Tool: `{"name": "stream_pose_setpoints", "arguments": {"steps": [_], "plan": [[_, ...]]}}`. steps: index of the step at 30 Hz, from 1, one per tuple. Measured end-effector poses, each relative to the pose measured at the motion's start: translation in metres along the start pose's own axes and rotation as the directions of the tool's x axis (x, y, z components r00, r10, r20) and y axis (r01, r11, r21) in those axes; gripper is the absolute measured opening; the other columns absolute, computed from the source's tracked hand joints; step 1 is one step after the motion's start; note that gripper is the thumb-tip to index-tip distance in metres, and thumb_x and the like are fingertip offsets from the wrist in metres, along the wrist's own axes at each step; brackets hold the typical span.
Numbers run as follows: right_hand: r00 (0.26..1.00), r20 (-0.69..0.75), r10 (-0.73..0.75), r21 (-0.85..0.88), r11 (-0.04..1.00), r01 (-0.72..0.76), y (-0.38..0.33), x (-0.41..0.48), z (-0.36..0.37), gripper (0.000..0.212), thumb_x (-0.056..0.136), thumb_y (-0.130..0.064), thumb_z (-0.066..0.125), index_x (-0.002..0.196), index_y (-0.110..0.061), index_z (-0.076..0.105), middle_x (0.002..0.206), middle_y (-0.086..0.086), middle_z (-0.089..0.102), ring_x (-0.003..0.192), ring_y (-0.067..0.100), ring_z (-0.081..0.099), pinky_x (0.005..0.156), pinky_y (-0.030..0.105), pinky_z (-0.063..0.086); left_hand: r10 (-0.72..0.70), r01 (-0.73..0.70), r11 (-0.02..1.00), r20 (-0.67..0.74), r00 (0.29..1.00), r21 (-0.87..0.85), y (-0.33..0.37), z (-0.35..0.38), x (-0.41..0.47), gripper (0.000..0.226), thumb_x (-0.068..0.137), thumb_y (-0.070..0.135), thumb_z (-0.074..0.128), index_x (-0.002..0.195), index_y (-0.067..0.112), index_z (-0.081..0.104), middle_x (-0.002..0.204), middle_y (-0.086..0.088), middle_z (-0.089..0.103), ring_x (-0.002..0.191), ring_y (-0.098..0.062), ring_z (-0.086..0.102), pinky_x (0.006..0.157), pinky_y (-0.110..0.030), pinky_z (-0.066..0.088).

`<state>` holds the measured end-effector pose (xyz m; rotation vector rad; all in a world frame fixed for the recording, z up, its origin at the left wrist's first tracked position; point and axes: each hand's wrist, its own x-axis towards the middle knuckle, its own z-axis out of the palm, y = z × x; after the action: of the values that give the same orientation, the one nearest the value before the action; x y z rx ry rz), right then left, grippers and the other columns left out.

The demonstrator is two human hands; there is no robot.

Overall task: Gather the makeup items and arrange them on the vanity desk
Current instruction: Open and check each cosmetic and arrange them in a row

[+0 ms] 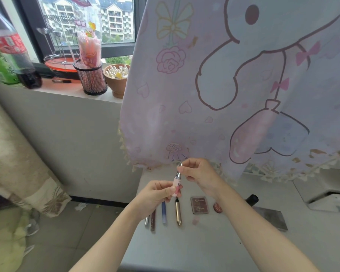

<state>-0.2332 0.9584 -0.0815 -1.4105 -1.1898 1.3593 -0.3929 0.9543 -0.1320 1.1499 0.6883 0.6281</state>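
Lipstick [177, 179]: L hand [155, 195] grips base, R hand [199, 174] pinches top; label unreadable.

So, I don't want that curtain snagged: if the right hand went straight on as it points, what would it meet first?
Likely the curtain hem, just past the right hand, which pinches the silver cap of the pink tube; depth is unclear, so it may fall short.

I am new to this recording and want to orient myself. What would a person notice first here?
The big pink cartoon curtain fills the upper right. In front of its hem, the left hand and right hand hold a small pink tube with a silver top. Under them, a gold tube and a brown palette lie in a row on the white desk.
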Motion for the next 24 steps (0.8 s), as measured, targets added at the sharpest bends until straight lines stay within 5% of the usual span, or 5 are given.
{"name": "stream_pose_setpoints", "arguments": {"steps": [6,13,24], "plan": [[0.984,0.18,0.01,-0.038,0.999,-0.003,0.002,-0.003,-0.006,0.028,0.09,0.0,0.048,0.081,-0.019,0.066,0.056,-0.013,0.055,0.054,-0.001,0.045,0.05,0.013,0.033,-0.017,0.017,1.0,0.028,0.999,-0.008,-0.007,-0.002,0.001,0.018,0.067,0.036,0.064,0.063,0.02,0.071,0.066,0.009,0.067,0.066,-0.012,0.04,0.061,-0.011,0.038],[0.987,-0.132,0.087,-0.119,0.987,-0.103,0.015,0.0,-0.001,0.02,0.078,-0.01,0.069,0.066,-0.021,0.058,0.062,-0.008,0.055,0.051,0.006,0.042,0.047,0.016,0.032,-0.063,0.067,0.997,-0.112,0.992,0.026,-0.019,0.003,0.009,0.025,0.09,0.008,0.05,0.077,0.018,0.07,0.063,0.01,0.069,0.058,-0.007,0.041,0.055,-0.01,0.037],[0.97,-0.139,0.2,-0.166,0.961,-0.221,0.051,0.001,-0.009,0.014,0.083,-0.014,0.064,0.07,-0.017,0.06,0.065,-0.003,0.056,0.056,0.009,0.046,0.056,0.023,0.034,-0.171,0.196,0.977,-0.249,0.953,0.081,-0.043,0.022,0.013,0.014,0.087,0.014,0.058,0.082,0.021,0.068,0.057,0.018,0.067,0.05,0.008,0.049,0.063,-0.021,0.034]]}}
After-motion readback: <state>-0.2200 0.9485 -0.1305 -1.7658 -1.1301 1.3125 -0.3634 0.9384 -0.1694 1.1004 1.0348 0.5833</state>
